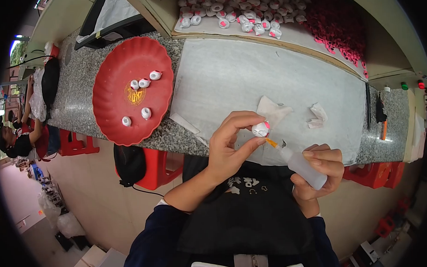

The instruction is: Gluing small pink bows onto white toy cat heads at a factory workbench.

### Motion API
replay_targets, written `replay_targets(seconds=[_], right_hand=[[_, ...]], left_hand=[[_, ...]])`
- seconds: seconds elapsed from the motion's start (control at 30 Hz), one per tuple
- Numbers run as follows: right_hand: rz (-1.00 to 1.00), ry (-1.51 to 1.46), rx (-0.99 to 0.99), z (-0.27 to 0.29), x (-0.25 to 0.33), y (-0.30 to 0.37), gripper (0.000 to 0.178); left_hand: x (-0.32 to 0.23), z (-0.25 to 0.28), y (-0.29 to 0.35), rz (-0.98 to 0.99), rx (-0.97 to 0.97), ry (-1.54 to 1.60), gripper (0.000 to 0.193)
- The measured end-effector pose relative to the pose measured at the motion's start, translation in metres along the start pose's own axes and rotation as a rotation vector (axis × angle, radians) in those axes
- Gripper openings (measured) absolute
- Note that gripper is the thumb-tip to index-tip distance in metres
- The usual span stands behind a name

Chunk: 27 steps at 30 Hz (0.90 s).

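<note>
Between the thumb and fingers of my left hand [228, 144] is a small white figurine head [260, 129] with a pink patch. My right hand [320, 169] is closed around a translucent squeeze bottle [306, 169], tilted so that its orange tip [271, 142] points at the lower side of the head. Whether the tip touches it I cannot tell. A crumpled white tissue [273, 110] lies on the white paper sheet [211, 82] just beyond my hands. To the left, a red scalloped plate [110, 71] bears several similar white heads [146, 113].
Above the sheet, a shelf holds a pile of white heads [247, 14] and a heap of small pink-red pieces [334, 23]. A second torn tissue [317, 115] lies on the right. A black tray [118, 31] stands behind the plate. Red stools [156, 168] stand below the counter; another person [28, 140] sits far left.
</note>
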State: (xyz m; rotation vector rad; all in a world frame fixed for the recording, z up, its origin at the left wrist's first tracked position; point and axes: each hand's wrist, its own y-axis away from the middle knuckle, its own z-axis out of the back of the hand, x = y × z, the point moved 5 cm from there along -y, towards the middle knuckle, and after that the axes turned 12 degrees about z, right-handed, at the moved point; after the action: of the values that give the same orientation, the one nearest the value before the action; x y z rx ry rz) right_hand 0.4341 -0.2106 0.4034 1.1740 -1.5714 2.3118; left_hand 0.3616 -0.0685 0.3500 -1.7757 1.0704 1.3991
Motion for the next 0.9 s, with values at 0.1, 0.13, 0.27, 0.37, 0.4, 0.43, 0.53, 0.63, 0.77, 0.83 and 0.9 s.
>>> replay_targets(seconds=[0.1, 0.13, 0.27, 0.37, 0.4, 0.43, 0.53, 0.63, 0.77, 0.83, 0.9], right_hand=[[-0.013, -0.011, 0.023, 0.002, 0.0, 0.001, 0.044], [-0.019, -0.009, 0.032, 0.002, 0.0, 0.002, 0.044], [-0.006, 0.022, 0.007, 0.004, -0.002, 0.001, 0.043], [-0.004, 0.041, -0.008, 0.004, -0.002, 0.0, 0.042], [-0.021, 0.084, -0.022, 0.004, -0.003, 0.001, 0.039], [-0.037, 0.128, -0.035, 0.005, -0.004, 0.002, 0.04], [-0.107, 0.01, -0.087, 0.007, -0.015, -0.002, 0.032], [-0.243, -0.146, -0.142, 0.02, -0.047, -0.005, 0.024], [-0.497, -0.114, 0.038, 0.033, -0.089, -0.035, 0.024], [-0.475, -0.096, 0.121, 0.045, -0.122, -0.048, 0.027], [-0.432, 0.264, 0.198, 0.067, -0.17, -0.059, 0.023]], left_hand=[[0.001, 0.001, 0.0, 0.0, -0.007, -0.032, 0.031], [0.002, 0.001, 0.0, 0.001, -0.01, -0.024, 0.031], [0.003, 0.001, -0.001, -0.011, -0.008, -0.02, 0.03], [0.005, 0.001, -0.003, 0.034, 0.012, 0.036, 0.031], [0.004, 0.0, -0.003, 0.031, 0.018, 0.04, 0.031], [0.004, 0.0, -0.003, 0.09, 0.008, 0.12, 0.031], [0.004, 0.008, -0.005, 0.154, -0.037, 0.278, 0.032], [0.003, 0.023, -0.01, 0.138, -0.123, 0.347, 0.034], [0.004, 0.04, -0.009, 0.083, -0.181, 0.348, 0.034], [0.003, 0.037, -0.009, 0.073, -0.175, 0.353, 0.034], [0.004, 0.033, -0.008, 0.11, -0.176, 0.356, 0.034]])
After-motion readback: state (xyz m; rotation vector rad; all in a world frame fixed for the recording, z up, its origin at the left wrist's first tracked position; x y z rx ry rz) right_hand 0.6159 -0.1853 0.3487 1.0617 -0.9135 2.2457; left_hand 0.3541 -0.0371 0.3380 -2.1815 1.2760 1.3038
